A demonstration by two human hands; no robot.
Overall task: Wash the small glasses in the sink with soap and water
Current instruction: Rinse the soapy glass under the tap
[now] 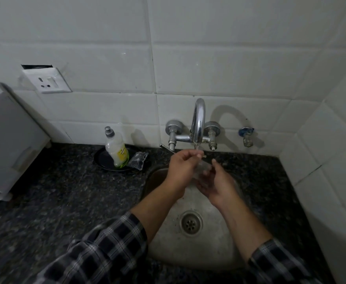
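Head view shows left hand (181, 168) and right hand (216, 184) both clasped around what looks like 1 small glass (202, 168), blurred, under the tap (197, 124) above the sink (207, 247).

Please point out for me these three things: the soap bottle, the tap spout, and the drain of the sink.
soap bottle (117, 151): head view, on the middle of its pale body.
tap spout (198, 121): head view, on the curved chrome pipe.
drain (191, 223): head view, on the metal strainer at the sink bottom.
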